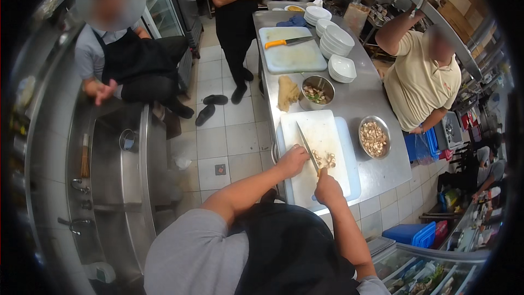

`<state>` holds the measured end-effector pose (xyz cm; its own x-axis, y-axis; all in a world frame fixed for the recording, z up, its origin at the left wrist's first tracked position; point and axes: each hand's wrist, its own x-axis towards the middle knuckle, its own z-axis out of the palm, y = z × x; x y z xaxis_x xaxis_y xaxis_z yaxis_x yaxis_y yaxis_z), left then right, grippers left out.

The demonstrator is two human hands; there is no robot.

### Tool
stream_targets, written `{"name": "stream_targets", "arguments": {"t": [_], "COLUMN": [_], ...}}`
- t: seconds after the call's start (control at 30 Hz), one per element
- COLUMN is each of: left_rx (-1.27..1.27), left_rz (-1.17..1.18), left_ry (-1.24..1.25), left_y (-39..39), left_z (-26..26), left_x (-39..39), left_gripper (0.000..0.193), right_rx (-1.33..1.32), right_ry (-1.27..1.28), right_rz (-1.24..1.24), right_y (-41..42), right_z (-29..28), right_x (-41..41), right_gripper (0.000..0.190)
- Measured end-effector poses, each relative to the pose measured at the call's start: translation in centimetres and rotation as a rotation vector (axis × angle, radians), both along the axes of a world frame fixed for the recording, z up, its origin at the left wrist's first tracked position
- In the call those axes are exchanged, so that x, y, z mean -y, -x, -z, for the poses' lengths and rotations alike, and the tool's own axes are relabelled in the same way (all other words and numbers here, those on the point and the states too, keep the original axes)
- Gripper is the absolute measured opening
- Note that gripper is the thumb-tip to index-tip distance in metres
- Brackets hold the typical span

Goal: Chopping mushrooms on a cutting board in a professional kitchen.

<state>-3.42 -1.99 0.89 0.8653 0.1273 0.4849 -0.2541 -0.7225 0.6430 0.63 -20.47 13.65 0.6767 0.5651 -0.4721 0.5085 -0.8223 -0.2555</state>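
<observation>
My right hand [329,189] grips a chef's knife [308,146] by its handle, the blade pointing away from me over a white cutting board [288,125]. Left of the blade, my left hand [293,161] rests on the board with curled fingertips close to the steel; whether anything is under them is hidden. Sliced pieces, apparently mushroom [328,160], lie just right of the blade. A light blue board [353,176] sits beneath the white one. To the right stands a metal bowl [374,137] of chopped pieces that look like mushroom.
Beyond my board are a steel pot [317,92] with chopped food, a tan cloth [288,92], and another board [282,59] bearing an orange-handled knife [289,41]. Stacked white bowls [336,41] line the steel table [378,180]. Several people stand or sit around; a sink [118,172] is left.
</observation>
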Motion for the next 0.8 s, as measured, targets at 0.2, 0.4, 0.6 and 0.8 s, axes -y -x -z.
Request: {"name": "stream_targets", "arguments": {"t": [0.2, 0.4, 0.6, 0.8], "left_rx": [0.022, 0.035, 0.018, 0.063], "left_rz": [-0.009, -0.021, -0.039, -0.050], "left_ry": [0.056, 0.041, 0.006, 0.010], "left_y": [0.0, 0.2, 0.5, 0.3], "left_z": [-0.3, -0.1, -0.3, -0.2], "left_x": [-0.2, -0.1, 0.6, 0.2], "left_gripper": [0.018, 0.018, 0.017, 0.015], "right_rx": [0.037, 0.028, 0.036, 0.084], "right_ry": [-0.023, -0.061, -0.078, -0.098], "right_rz": [0.042, 0.032, 0.040, 0.047], "right_y": [-0.4, -0.4, 0.0, 0.0], "right_z": [4.0, 4.1, 3.2, 1.3], "right_x": [0.1, 0.3, 0.8, 1.4], "right_gripper": [0.037, 0.035, 0.033, 0.029]}}
